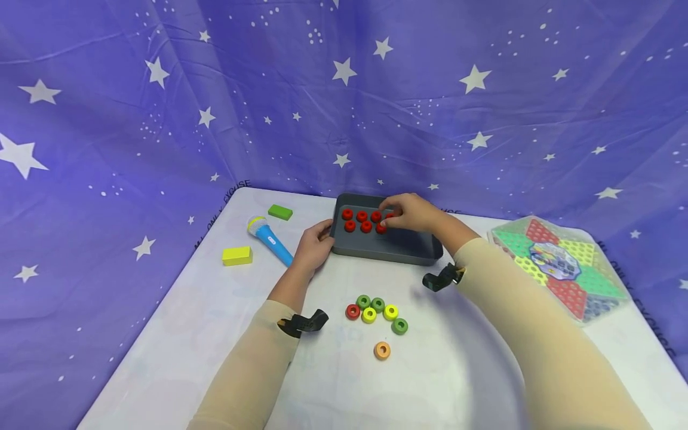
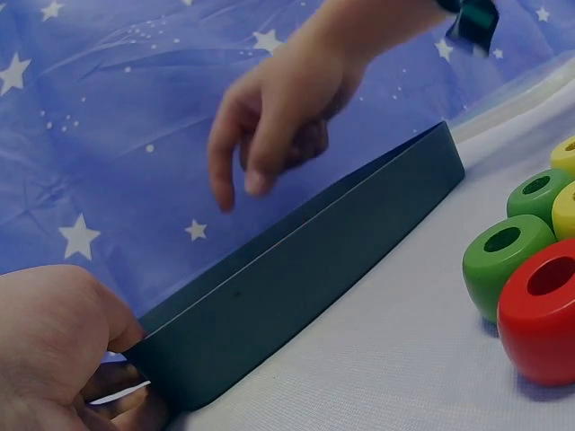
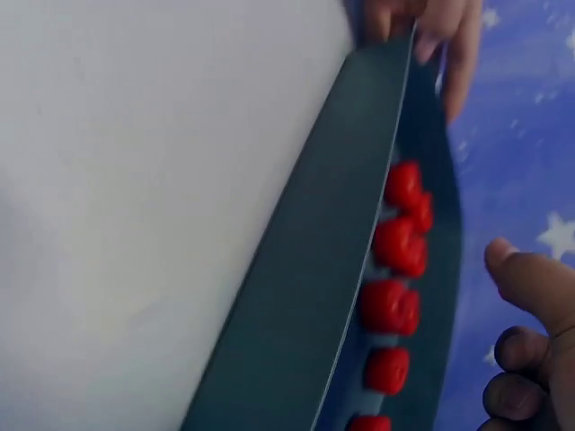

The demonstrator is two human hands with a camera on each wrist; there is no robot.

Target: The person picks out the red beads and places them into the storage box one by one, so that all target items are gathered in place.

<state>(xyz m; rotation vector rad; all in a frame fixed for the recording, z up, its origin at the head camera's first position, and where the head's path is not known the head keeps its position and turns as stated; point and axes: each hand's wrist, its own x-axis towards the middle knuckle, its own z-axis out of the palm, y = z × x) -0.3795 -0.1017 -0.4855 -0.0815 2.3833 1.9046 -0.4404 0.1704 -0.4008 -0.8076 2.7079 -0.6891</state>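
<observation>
The left hand (image 1: 314, 243) grips the near-left corner of the grey tray (image 1: 408, 248), likely steadying it on the counter (image 1: 215, 334). The right hand (image 1: 411, 213) hovers over the red rings (image 1: 364, 221) lined up inside (whether it pinches one I cannot tell); more rings (image 1: 376, 310) lie loose nearby.

Toy microphone (image 1: 268, 238), two blocks (image 1: 237, 255), checkers board (image 1: 559, 266), starry backdrop (image 1: 344, 89).

The head view looks forward and down over the whole tabletop (image 1: 457, 370) from farther off. Both wrist views sit low and close against the dark tray (image 2: 305, 269), shared by all three.
</observation>
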